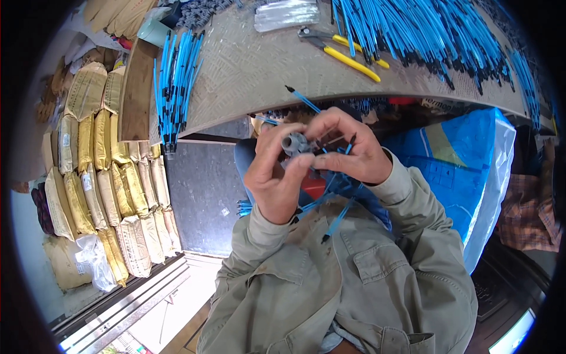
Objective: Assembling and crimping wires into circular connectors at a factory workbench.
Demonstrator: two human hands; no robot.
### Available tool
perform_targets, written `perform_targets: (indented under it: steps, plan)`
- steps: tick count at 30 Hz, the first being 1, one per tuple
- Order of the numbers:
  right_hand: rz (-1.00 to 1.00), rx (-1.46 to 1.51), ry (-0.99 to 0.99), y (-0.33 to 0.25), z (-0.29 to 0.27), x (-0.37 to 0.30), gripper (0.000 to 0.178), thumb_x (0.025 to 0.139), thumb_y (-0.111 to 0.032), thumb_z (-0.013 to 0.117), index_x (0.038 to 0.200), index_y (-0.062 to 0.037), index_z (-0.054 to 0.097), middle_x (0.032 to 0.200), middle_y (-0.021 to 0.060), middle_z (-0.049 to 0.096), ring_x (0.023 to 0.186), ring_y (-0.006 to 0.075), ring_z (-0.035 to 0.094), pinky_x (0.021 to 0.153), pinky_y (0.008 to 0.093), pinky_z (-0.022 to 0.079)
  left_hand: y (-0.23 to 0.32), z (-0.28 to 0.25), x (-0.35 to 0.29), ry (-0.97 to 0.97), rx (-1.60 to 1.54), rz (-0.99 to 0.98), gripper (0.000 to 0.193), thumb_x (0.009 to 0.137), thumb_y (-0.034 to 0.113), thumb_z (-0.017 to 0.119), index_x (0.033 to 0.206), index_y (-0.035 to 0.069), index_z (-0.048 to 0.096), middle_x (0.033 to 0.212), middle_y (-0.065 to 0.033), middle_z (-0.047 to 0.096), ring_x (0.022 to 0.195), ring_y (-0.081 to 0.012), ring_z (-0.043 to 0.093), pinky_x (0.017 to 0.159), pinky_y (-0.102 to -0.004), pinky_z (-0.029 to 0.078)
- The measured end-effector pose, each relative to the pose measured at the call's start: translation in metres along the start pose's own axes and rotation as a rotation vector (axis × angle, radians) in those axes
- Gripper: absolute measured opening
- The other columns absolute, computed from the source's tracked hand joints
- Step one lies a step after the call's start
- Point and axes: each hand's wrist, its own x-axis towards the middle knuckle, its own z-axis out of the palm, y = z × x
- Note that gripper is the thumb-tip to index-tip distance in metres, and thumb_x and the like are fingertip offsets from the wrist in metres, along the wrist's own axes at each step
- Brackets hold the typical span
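Observation:
Above my lap, just short of the table edge, both hands come together on a small grey hub-shaped part (293, 143) with a round hole facing up. My left hand (273, 171) has its fingers wrapped round this part from the left. From the right, my right hand (354, 147) pinches at the part's side, where a thin rod shows between the fingers. Blue rods with black tips (336, 227) stick out around and below the hands. Another blue rod (303, 99) points up past my right knuckles toward the table. How the rods join the grey part is hidden by my fingers.
Yellow-handled pliers (354, 61) lie on the table (247, 76). A large heap of blue rods (424, 35) covers its far right; a smaller bundle (177, 88) sits at its left end. A clear plastic packet (286, 15) lies behind. A blue sack (454, 171) stands right; stacked bags (112, 177) stand left.

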Motion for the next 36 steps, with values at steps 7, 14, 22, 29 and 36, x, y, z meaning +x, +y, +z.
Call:
perform_targets:
  steps: [7,14,22,29,36]
  plan:
    - [-0.159,-0.264,0.239,0.019,0.000,-0.021,0.086,0.067,-0.025,0.080,0.132,-0.0017,0.028,0.113,0.0106,0.048,0.101,0.0196,0.051,0.088,0.0332,0.040,0.001,0.012,0.014,0.095,-0.097,-0.085,0.027,0.075,0.004,0.067,0.100,-0.004,0.061,0.094,-0.0082,0.062,0.085,-0.0155,0.053,0.091,-0.0331,0.035]
    - [-0.226,-1.120,0.401,0.020,0.002,-0.061,0.117,0.046,-0.042,0.086,0.133,0.0041,0.023,0.129,0.0210,0.038,0.102,0.0293,0.052,0.091,0.0380,0.041,-0.008,0.015,0.024,0.147,0.060,-0.004,0.023,0.073,0.006,0.071,0.093,-0.002,0.065,0.077,-0.0022,0.062,0.073,-0.0103,0.051,0.087,-0.0306,0.036]
    - [-0.340,-1.169,0.115,0.010,-0.022,-0.101,0.077,0.073,-0.024,0.074,0.134,-0.0017,0.033,0.107,0.0174,0.058,0.094,0.0378,0.057,0.081,0.0387,0.047,-0.001,0.018,0.025,0.117,0.012,-0.023,0.024,0.071,0.008,0.073,0.091,-0.002,0.065,0.073,0.0000,0.061,0.065,-0.0089,0.050,0.089,-0.0315,0.033]
    - [-0.062,-0.699,-0.165,-0.003,0.012,-0.070,0.038,0.083,-0.017,0.061,0.119,-0.0057,0.055,0.113,0.0149,0.059,0.090,0.0319,0.061,0.071,0.0348,0.051,0.001,0.010,0.024,0.027,0.178,0.001,0.028,0.071,0.016,0.075,0.093,0.001,0.065,0.080,-0.0019,0.065,0.073,-0.0090,0.056,0.094,-0.0377,0.030]
    - [0.007,-0.550,-0.573,0.003,0.010,-0.050,0.033,0.084,-0.023,0.061,0.110,-0.0033,0.060,0.115,0.0136,0.058,0.087,0.0309,0.063,0.067,0.0329,0.052,0.001,-0.003,0.034,-0.137,0.292,0.116,0.030,0.073,0.024,0.073,0.095,0.006,0.066,0.080,0.0011,0.064,0.074,-0.0090,0.057,0.096,-0.0392,0.024]
